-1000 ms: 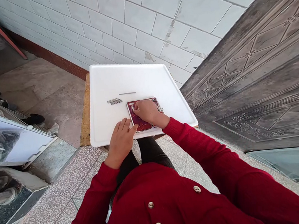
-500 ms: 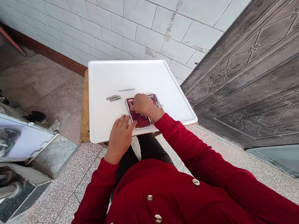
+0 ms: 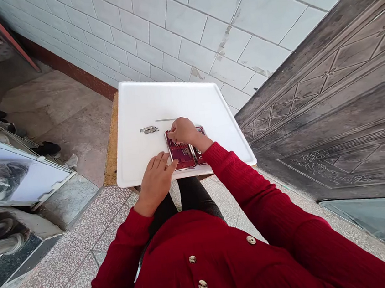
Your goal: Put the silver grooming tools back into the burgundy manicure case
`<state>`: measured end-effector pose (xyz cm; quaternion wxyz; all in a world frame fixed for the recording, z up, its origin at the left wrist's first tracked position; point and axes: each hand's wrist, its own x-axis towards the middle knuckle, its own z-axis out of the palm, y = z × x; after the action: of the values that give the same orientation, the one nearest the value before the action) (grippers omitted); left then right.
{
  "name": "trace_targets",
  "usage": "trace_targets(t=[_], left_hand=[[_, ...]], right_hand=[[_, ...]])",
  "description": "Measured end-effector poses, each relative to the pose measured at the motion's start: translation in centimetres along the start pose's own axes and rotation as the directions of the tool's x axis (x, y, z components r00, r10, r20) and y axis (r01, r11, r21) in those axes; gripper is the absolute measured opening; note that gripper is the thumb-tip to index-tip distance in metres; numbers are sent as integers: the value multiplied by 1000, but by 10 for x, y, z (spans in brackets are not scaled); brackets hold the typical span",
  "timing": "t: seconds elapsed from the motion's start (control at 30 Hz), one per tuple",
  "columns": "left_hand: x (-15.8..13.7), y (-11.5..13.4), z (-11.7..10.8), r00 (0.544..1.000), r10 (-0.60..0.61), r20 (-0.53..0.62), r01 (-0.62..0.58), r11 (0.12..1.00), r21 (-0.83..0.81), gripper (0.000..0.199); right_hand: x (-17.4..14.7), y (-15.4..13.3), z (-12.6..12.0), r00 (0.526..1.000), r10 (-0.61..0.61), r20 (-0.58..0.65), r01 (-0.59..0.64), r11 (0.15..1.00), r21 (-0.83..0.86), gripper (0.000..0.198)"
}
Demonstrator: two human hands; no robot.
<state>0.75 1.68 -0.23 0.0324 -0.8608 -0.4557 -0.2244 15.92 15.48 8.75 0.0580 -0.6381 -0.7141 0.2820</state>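
Note:
An open manicure case (image 3: 184,164) with a dark red lining lies near the front edge of the white board. Slim metal tools (image 3: 185,150) sit in its left half, and more shiny pieces show in the right half. My right hand (image 3: 184,131) is over the top of the left half, fingers pinched together at its upper left corner; what they hold is hidden. Flat beside the lower left of the case rests my left hand (image 3: 156,179), fingers outstretched, thumb touching the case's edge. Left of the case lie nail clippers (image 3: 149,129), and behind it a thin metal stick (image 3: 164,120).
The white board (image 3: 133,168) has a raised rim and sits on a wooden table (image 3: 110,164). A tiled wall (image 3: 165,18) stands behind it, a carved dark door (image 3: 329,102) to the right. A white cabinet (image 3: 41,178) is at the left.
My right hand has shifted slightly toward the upper left corner of the case, uncovering more tools. My left hand stays at the case's edge. The whole view has tilted a little.

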Motion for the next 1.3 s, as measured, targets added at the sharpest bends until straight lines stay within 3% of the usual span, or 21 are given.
trace_targets(t=[0.2,0.37,0.47,0.63,0.77,0.87,1.03,1.3], left_hand=[[-2,0,2,999,14,-35,-12,999,45,43],[-3,-1,4,999,8,-34,-6,998,60,42],[-4,-1,4,999,4,-42,-1,998,64,42],[-4,-1,2,1000,11,-27,-9,997,73,44],[-4,-1,0,999,12,-30,-9,995,95,45],[-4,-2,-1,1000,11,-29,-8,995,99,45],[-4,-1,-1,1000,6,-23,-4,996,88,45],[-3,0,-2,999,19,-38,-14,994,110,39]], right_hand=[[23,3,-10,998,19,57,-37,944,329,34],[36,9,-15,1000,-11,-3,11,911,412,28],[42,11,-22,995,-36,-96,64,950,307,23],[57,-2,-37,963,-163,-215,137,982,-129,11],[70,-14,-33,976,-173,-135,118,933,-339,17],[71,-14,-25,987,-143,-80,104,924,-368,22],[46,1,-23,979,-183,-91,145,935,-323,25],[-2,10,-13,983,-150,104,178,915,-363,22]])
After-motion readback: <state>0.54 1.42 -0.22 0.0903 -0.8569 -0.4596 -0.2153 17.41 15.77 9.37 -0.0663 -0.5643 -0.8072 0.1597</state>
